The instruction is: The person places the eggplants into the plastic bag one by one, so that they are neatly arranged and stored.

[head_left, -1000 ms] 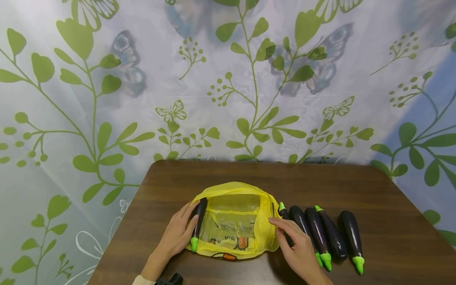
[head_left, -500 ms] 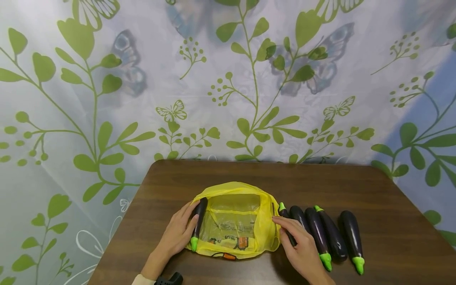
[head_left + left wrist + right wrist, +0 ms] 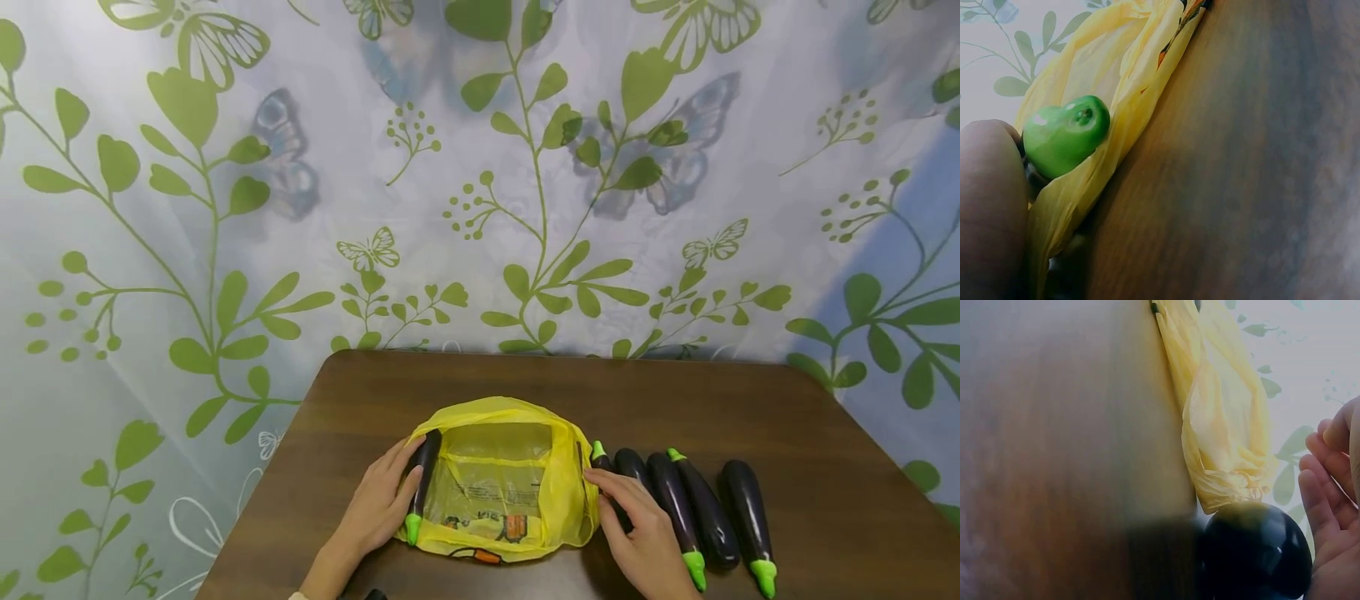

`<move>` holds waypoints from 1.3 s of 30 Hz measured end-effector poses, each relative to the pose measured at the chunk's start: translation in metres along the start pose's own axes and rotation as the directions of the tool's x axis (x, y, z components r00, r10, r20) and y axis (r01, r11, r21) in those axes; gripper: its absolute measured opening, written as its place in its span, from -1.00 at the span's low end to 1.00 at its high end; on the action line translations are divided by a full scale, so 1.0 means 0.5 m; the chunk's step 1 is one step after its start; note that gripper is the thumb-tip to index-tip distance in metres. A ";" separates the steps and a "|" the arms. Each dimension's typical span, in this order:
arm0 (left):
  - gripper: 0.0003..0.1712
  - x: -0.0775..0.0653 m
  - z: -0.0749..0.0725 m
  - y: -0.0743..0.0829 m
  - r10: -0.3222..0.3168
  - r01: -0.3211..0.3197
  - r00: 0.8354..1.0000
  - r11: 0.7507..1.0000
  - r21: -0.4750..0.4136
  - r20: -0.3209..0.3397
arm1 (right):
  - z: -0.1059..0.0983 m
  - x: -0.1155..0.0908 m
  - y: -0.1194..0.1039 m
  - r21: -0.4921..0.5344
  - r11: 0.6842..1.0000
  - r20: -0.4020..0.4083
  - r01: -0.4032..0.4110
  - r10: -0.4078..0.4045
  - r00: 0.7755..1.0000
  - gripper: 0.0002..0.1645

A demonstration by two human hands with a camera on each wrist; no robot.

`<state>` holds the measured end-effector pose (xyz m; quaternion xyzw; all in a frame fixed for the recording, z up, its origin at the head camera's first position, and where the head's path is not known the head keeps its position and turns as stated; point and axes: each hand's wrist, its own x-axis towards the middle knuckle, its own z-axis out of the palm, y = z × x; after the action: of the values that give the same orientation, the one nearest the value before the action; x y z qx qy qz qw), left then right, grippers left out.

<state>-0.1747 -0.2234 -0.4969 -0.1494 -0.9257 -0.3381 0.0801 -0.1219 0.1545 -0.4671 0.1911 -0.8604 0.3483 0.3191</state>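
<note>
A yellow plastic bag [image 3: 498, 483] lies with its mouth spread toward me, print showing inside. At its left edge my left hand [image 3: 381, 498] grips a dark eggplant [image 3: 426, 475], thumb laid across it, green stem end toward me. That green cap [image 3: 1063, 134] shows inside the bag's rim in the left wrist view. My right hand [image 3: 641, 525] is at the bag's right side, index fingertip right at the yellow plastic, fingers loosely bent with nothing between them. In the right wrist view its fingers [image 3: 1316, 500] stand beside the rounded end of a dark eggplant [image 3: 1257, 550].
Several eggplants lie in a loose row right of the bag, partly behind my right hand; the outermost eggplant [image 3: 746, 517] is a little apart. Everything rests on a brown wooden table [image 3: 360, 387], with a leaf-patterned cloth [image 3: 420, 183] hanging behind it.
The head view has tipped up, so the whole scene sits lower. My right hand has shifted slightly rightward along the bag's edge. My left hand keeps its grip on the eggplant.
</note>
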 end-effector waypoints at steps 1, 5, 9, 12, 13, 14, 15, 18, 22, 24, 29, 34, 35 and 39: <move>-0.41 -0.004 0.002 0.000 -0.006 0.006 1.000 1.000 -0.003 0.005 | -0.001 -0.005 0.000 -0.009 1.000 0.006 -0.005 0.005 1.000 -0.39; -0.42 -0.010 0.007 0.001 -0.002 0.002 1.000 1.000 -0.006 -0.006 | -0.002 -0.013 0.005 -0.032 0.999 0.028 -0.023 0.023 0.999 -0.41; -0.43 -0.006 0.005 0.003 0.019 -0.019 1.000 1.000 0.013 -0.023 | -0.003 -0.007 0.010 -0.056 0.998 0.039 -0.043 0.045 0.998 -0.43; -0.42 -0.003 0.003 0.003 0.017 -0.016 1.000 1.000 0.024 -0.026 | -0.001 -0.002 0.010 -0.071 0.996 0.037 -0.049 0.052 0.998 -0.44; -0.42 -0.004 0.002 0.003 0.012 -0.012 1.000 1.000 0.024 -0.025 | -0.001 -0.002 0.010 -0.074 0.996 0.035 -0.050 0.053 0.998 -0.44; -0.42 -0.004 0.002 0.002 0.009 -0.008 1.000 1.000 0.025 -0.024 | 0.000 -0.002 0.009 -0.077 0.996 0.035 -0.051 0.054 0.998 -0.43; -0.42 -0.005 0.002 0.002 0.011 -0.011 1.000 1.000 0.027 -0.026 | 0.001 -0.003 0.009 -0.082 0.995 0.033 -0.054 0.057 0.998 -0.43; -0.42 -0.006 0.003 0.001 0.018 -0.017 0.999 0.999 0.027 -0.029 | 0.002 -0.007 0.008 -0.101 0.993 0.028 -0.065 0.068 0.997 -0.42; -0.42 -0.004 0.005 0.001 0.018 -0.017 1.000 1.000 0.020 -0.022 | 0.000 -0.011 0.009 -0.115 0.990 0.021 -0.083 0.086 0.996 -0.41; -0.42 -0.003 0.005 0.002 0.013 -0.012 1.000 1.000 0.017 -0.014 | -0.002 -0.012 0.010 -0.114 0.990 0.015 -0.084 0.087 0.996 -0.40; -0.42 -0.004 0.007 0.002 0.015 -0.014 1.000 1.000 0.024 -0.011 | -0.005 -0.015 0.011 -0.100 0.992 0.008 -0.078 0.079 0.997 -0.39; -0.42 -0.001 0.004 0.001 0.024 -0.023 1.000 0.999 0.033 -0.018 | -0.004 -0.011 0.013 -0.090 0.994 0.002 -0.067 0.068 0.998 -0.37; -0.42 -0.001 0.004 0.001 0.024 -0.024 1.000 0.999 0.035 -0.017 | -0.005 -0.011 0.013 -0.089 0.994 0.002 -0.066 0.066 0.998 -0.37; -0.41 -0.002 0.005 0.000 0.022 -0.021 1.000 0.999 0.038 -0.008 | -0.005 -0.013 0.016 -0.081 0.995 0.004 -0.062 0.062 0.998 -0.37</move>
<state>-0.1738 -0.2220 -0.4987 -0.1564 -0.9299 -0.3203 0.0904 -0.1208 0.1628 -0.4738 0.1524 -0.8803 0.3225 0.3127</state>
